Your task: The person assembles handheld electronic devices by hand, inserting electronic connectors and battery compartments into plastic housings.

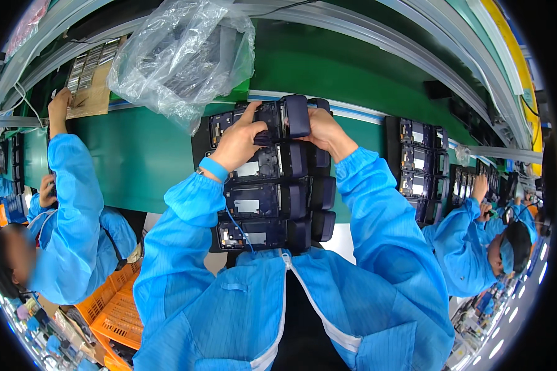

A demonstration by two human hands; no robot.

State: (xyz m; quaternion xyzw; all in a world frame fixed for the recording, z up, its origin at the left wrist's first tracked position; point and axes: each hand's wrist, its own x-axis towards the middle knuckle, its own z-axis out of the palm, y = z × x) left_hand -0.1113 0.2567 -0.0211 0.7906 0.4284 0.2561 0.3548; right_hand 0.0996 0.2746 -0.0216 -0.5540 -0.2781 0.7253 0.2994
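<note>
Blue jacket (198,328) nearest; left hand (237,143) touches a dark gadget (268,114), grip hard to tell, maybe to steady it; right hand (325,131) pinches its thick end (297,116).

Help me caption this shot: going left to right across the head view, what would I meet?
Left co-worker's raised hand, orange crate, wearer's left hand, dark cover, wearer's right hand, neighbouring device rows, yellow beam.

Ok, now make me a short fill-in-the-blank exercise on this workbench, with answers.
1. Seen from the wearer, the left hand and right hand are at the ____ (near/far) end of the row of dark device housings.
2. A blue wristband circles the wearer's ____ wrist.
3. The plastic crate at lower left is ____.

Missing words: far; left; orange.
</note>
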